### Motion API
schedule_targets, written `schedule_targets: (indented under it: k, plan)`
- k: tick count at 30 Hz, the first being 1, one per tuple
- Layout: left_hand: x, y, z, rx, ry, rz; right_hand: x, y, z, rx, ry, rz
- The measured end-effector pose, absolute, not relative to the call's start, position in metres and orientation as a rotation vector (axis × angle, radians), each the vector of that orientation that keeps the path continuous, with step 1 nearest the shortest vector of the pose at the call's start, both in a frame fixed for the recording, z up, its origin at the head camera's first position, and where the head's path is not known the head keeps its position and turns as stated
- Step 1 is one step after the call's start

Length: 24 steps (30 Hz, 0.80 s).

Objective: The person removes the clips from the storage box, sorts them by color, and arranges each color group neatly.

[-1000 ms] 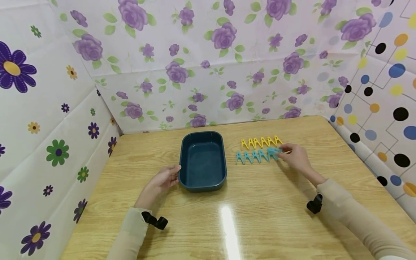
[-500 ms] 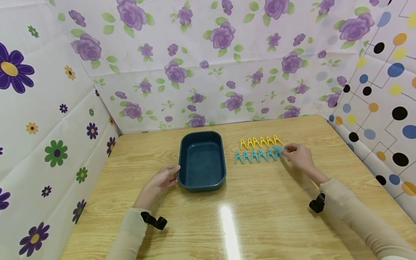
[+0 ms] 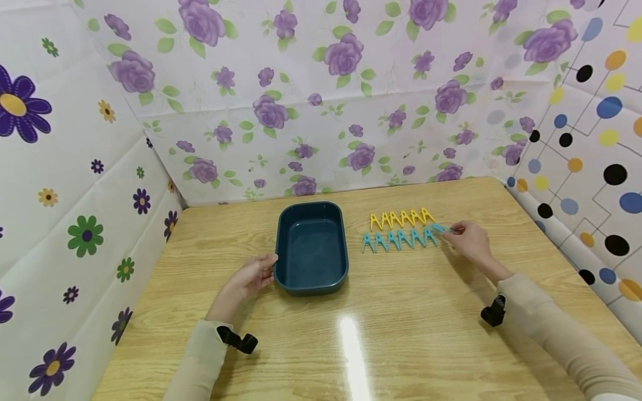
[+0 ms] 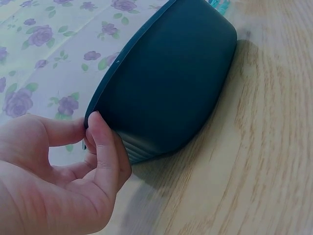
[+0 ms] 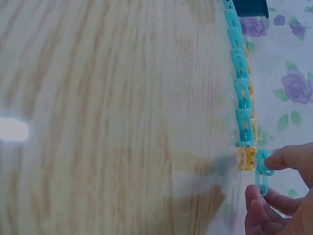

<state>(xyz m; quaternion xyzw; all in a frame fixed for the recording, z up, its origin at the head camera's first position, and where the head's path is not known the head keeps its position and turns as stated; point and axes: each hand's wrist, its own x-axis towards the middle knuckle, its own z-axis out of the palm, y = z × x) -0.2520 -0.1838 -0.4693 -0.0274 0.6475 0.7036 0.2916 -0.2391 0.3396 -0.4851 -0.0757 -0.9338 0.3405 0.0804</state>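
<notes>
My left hand (image 3: 253, 274) pinches the left rim of a dark teal rectangular dish (image 3: 312, 291), thumb against fingertips on its edge in the left wrist view. Nothing lies inside the dish. To its right stand several light blue clothespins (image 3: 393, 237) in a row, legs down. Behind them runs a row of several yellow clothespins (image 3: 394, 215). At the right end of the blue row, my right hand (image 3: 470, 243) pinches another blue clothespin (image 5: 264, 169) between thumb and fingers, tilted and apart from the last standing one.
All of this is on a light wooden table (image 3: 401, 334) with a bright light reflection near its front. Flower-patterned sheets (image 3: 311, 139) hang behind and at the left. A dotted sheet (image 3: 592, 184) hangs at the right.
My right hand has moved right, coming away from a blue clothespin that now stands at the row's end, another still pinched in its fingers. My left hand and the dish have kept their place.
</notes>
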Motion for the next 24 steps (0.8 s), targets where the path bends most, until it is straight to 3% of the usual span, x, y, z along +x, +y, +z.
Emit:
schedule_targets:
  k: [24]
  plan:
    - [-0.253,-0.185,-0.469,-0.07,1.729,1.867,-0.252,0.347,-0.484,-0.218,-3.087,0.986]
